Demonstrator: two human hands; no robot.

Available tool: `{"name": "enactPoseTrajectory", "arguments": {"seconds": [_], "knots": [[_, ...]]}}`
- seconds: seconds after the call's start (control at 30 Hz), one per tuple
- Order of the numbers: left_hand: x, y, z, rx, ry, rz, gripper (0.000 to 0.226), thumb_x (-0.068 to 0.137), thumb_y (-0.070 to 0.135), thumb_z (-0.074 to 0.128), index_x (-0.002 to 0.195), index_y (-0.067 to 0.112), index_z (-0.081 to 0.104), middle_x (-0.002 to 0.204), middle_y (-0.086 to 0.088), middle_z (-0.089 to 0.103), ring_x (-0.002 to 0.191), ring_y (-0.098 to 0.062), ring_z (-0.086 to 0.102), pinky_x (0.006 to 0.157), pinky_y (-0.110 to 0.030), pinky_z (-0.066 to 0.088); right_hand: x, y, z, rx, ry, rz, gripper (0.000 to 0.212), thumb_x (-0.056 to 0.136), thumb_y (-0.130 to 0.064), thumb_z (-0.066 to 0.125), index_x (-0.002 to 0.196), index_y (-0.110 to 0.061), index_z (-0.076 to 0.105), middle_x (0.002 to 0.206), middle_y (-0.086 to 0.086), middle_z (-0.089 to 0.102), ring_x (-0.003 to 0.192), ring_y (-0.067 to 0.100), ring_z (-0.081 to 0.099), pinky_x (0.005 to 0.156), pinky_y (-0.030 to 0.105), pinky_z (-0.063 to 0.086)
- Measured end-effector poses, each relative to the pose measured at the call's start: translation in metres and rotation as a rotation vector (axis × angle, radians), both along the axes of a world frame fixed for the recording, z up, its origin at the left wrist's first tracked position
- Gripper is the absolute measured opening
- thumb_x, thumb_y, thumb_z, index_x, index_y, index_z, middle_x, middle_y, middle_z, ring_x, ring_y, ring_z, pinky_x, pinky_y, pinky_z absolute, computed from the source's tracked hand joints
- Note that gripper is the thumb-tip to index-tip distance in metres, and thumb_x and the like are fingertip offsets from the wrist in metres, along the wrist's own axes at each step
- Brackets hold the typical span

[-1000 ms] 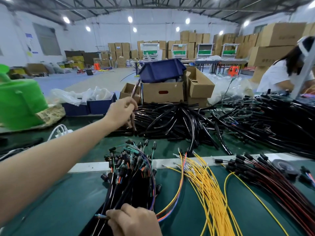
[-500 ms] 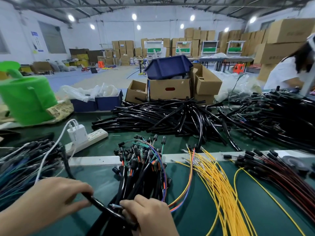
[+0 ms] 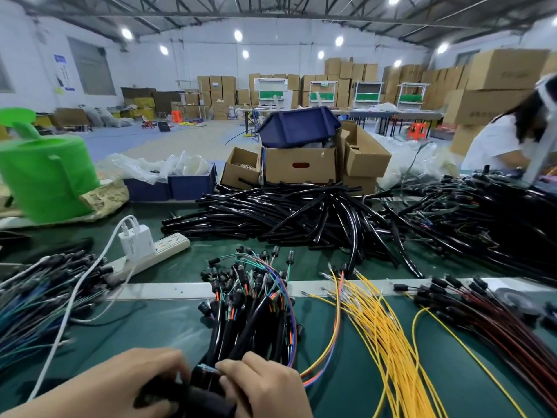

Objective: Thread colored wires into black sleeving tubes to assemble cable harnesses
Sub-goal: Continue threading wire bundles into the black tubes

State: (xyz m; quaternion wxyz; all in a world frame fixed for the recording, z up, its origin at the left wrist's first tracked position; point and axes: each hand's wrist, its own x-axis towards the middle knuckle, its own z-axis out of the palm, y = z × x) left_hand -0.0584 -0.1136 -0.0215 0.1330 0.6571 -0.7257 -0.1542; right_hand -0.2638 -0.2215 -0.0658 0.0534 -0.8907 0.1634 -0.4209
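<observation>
While the short black sleeving tube (image 3: 205, 401) is gripped in the curled fingers of the left hand (image 3: 120, 387), the thin bluish wire end (image 3: 208, 369) is pinched between thumb and forefinger of the right hand (image 3: 265, 387), right at the tube mouth between both sets of fingertips. Honestly, it's best pinched close to the tip so nothing splays, with the tube lined up straight. Short pushes are probably safer than one shove. Just beyond the fingers, the heap of sleeved black harnesses (image 3: 250, 312) is best kept out of it.
</observation>
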Motion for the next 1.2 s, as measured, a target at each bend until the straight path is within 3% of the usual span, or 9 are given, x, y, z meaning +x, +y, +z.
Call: {"name": "enactPoseTrajectory", "arguments": {"seconds": [0.07, 0.17, 0.33, 0.5, 0.77, 0.9, 1.03, 1.1, 1.2], "knots": [[-0.006, 0.001, -0.003, -0.025, 0.096, -0.036, 0.030, 0.080, 0.059, 0.061, 0.106, 0.053, 0.048, 0.099, 0.027, 0.055, 0.086, 0.003, 0.056, 0.075, -0.013, 0.045, 0.000, 0.000, 0.000, -0.014, -0.024, -0.040, 0.019, 0.077, -0.038, 0.054, 0.078, -0.034, 0.073, 0.061, -0.010, 0.057, 0.042, 0.008, 0.048, 0.042, 0.017, 0.041], [-0.018, 0.002, -0.007, -0.120, 0.067, -0.021, 0.033, 0.074, 0.057, 0.066, 0.101, 0.058, 0.047, 0.102, 0.029, 0.048, 0.087, 0.006, 0.054, 0.077, -0.009, 0.041, 0.001, 0.000, 0.001, -0.048, -0.064, -0.187, 0.027, 0.084, -0.034, 0.049, 0.076, -0.030, 0.074, 0.059, -0.008, 0.056, 0.038, 0.014, 0.044, 0.039, 0.022, 0.040], [-0.029, 0.001, -0.006, -0.243, -0.141, -0.069, 0.025, 0.075, 0.058, 0.064, 0.095, 0.047, 0.053, 0.093, 0.028, 0.051, 0.087, 0.017, 0.041, 0.079, -0.003, 0.034, 0.001, 0.002, 0.001, -0.014, -0.115, -0.229, 0.024, 0.080, -0.032, 0.051, 0.078, -0.027, 0.075, 0.059, -0.007, 0.057, 0.038, 0.017, 0.044, 0.038, 0.022, 0.040], [-0.030, 0.000, -0.003, -0.213, 0.030, -0.096, 0.027, 0.077, 0.065, 0.060, 0.098, 0.050, 0.052, 0.102, 0.028, 0.050, 0.099, 0.006, 0.049, 0.085, -0.011, 0.037, -0.001, 0.004, 0.000, 0.079, -0.113, -0.170, 0.025, 0.083, -0.032, 0.049, 0.083, -0.027, 0.074, 0.066, -0.009, 0.060, 0.045, 0.016, 0.054, 0.040, 0.021, 0.044], [-0.051, -0.005, -0.005, -0.245, 0.038, -0.203, 0.018, 0.081, 0.046, 0.067, 0.096, 0.040, 0.060, 0.097, 0.022, 0.046, 0.088, 0.011, 0.046, 0.078, -0.005, 0.037, -0.001, 0.005, 0.002, 0.150, -0.113, -0.132, 0.026, 0.083, -0.033, 0.049, 0.084, -0.027, 0.074, 0.066, -0.009, 0.062, 0.047, 0.016, 0.058, 0.041, 0.021, 0.044], [-0.049, -0.009, -0.003, -0.295, 0.180, -0.070, 0.017, 0.078, 0.044, 0.070, 0.091, 0.037, 0.062, 0.090, 0.025, 0.059, 0.080, 0.009, 0.057, 0.072, -0.009, 0.044, -0.001, 0.005, 0.003, 0.158, -0.160, -0.136, 0.025, 0.083, -0.031, 0.050, 0.086, -0.025, 0.074, 0.068, -0.009, 0.063, 0.050, 0.015, 0.059, 0.043, 0.021, 0.045], [-0.041, -0.019, -0.005, -0.412, 0.242, 0.145, 0.015, 0.073, 0.042, 0.071, 0.084, 0.035, 0.064, 0.076, 0.020, 0.066, 0.069, 0.005, 0.060, 0.065, -0.013, 0.044, -0.004, 0.003, 0.004, 0.307, -0.389, -0.086, 0.026, 0.085, -0.020, 0.060, 0.108, -0.021, 0.071, 0.082, -0.012, 0.068, 0.065, -0.001, 0.061, 0.059, 0.013, 0.049], [-0.040, -0.025, -0.012, -0.453, 0.290, 0.276, 0.015, 0.073, 0.031, 0.077, 0.078, 0.036, 0.065, 0.071, 0.016, 0.067, 0.065, 0.003, 0.059, 0.064, -0.016, 0.044, -0.005, 0.003, 0.005, 0.349, -0.452, -0.035, 0.024, 0.087, -0.022, 0.057, 0.107, -0.022, 0.070, 0.083, -0.015, 0.066, 0.068, -0.008, 0.057, 0.061, 0.011, 0.048], [-0.047, -0.032, -0.024, -0.487, 0.371, 0.380, 0.025, 0.075, 0.012, 0.078, 0.072, 0.033, 0.066, 0.070, 0.014, 0.068, 0.064, 0.003, 0.060, 0.065, -0.013, 0.044, -0.006, 0.002, 0.002, 0.383, -0.463, 0.026, 0.017, 0.087, -0.016, 0.060, 0.099, -0.018, 0.072, 0.088, -0.015, 0.069, 0.077, -0.004, 0.064, 0.066, 0.017, 0.053]]}}
